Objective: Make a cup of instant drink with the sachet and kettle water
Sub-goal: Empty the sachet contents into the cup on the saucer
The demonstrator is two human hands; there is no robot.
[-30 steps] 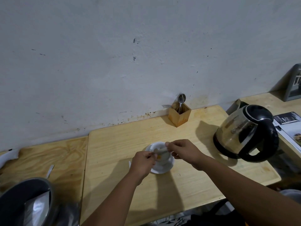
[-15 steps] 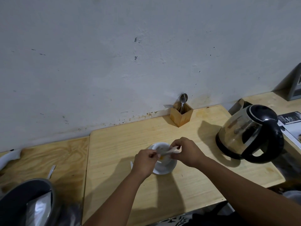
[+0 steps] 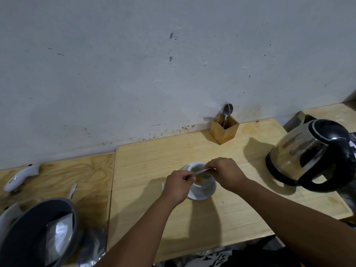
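Note:
A white cup (image 3: 200, 186) stands on a white saucer (image 3: 209, 194) in the middle of the wooden table (image 3: 144, 157). Both hands hold a thin silvery sachet (image 3: 201, 172) stretched level over the cup's mouth. My left hand (image 3: 178, 185) pinches its left end, my right hand (image 3: 225, 173) its right end. Orange powder (image 3: 198, 180) shows inside the cup under the sachet. A glass kettle (image 3: 308, 153) with a black lid and handle sits on its base at the right.
A wooden holder (image 3: 224, 130) with a spoon and fork stands against the wall. At the lower left is a grey bin (image 3: 25, 232) holding a foil wrapper. A torn foil strip (image 3: 73, 190) and a white handle-shaped object (image 3: 21, 177) lie on the left table.
The sachet has tilted from level to slightly raised at its right end, and both hands have shifted a little over the cup. The view has drifted, so the kettle sits further right.

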